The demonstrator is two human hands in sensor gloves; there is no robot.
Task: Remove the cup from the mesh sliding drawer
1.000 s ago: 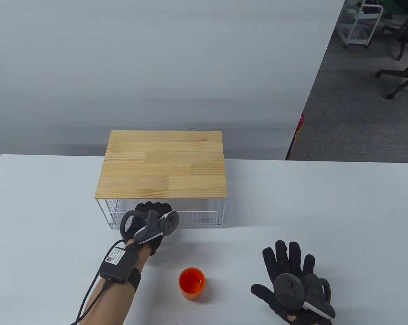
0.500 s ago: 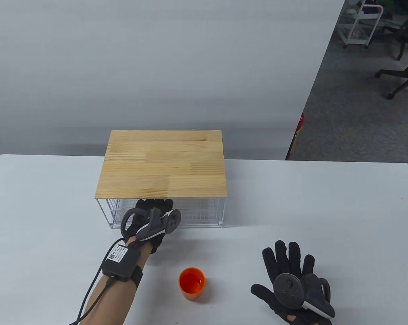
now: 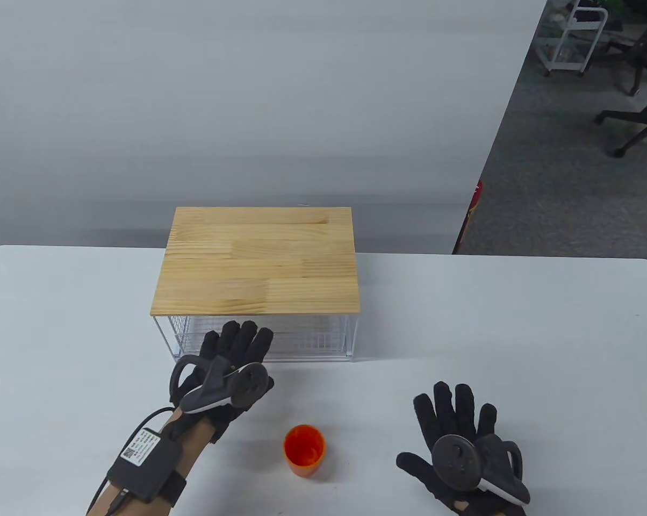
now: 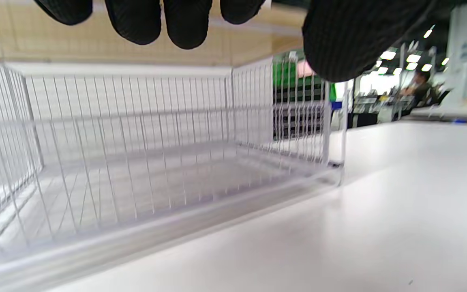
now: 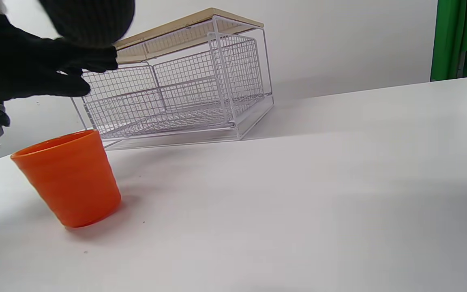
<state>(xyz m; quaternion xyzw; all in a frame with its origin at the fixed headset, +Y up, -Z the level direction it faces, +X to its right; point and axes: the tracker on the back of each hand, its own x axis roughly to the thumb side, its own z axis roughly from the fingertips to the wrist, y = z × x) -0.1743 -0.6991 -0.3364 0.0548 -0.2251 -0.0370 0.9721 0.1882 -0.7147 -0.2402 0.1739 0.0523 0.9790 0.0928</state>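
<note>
The orange cup (image 3: 304, 450) stands upright on the white table, in front of the mesh drawer and apart from both hands; it also shows in the right wrist view (image 5: 69, 176). The white mesh drawer (image 3: 307, 341) sits inside its wire frame under a wooden top (image 3: 259, 260) and looks empty in the left wrist view (image 4: 136, 162). My left hand (image 3: 232, 349) hovers in front of the drawer with its fingers spread and holds nothing. My right hand (image 3: 458, 430) rests flat on the table to the right of the cup, fingers spread.
The white table (image 3: 517, 333) stretches to the right of the drawer unit. A grey wall stands behind the table. An office chair (image 3: 638, 126) and a white cart (image 3: 570, 37) stand on the floor at the far right.
My left hand has drawn back from the drawer front toward the near left and spread its fingers. The drawer front sits slightly further in. The cup and right hand have not moved.
</note>
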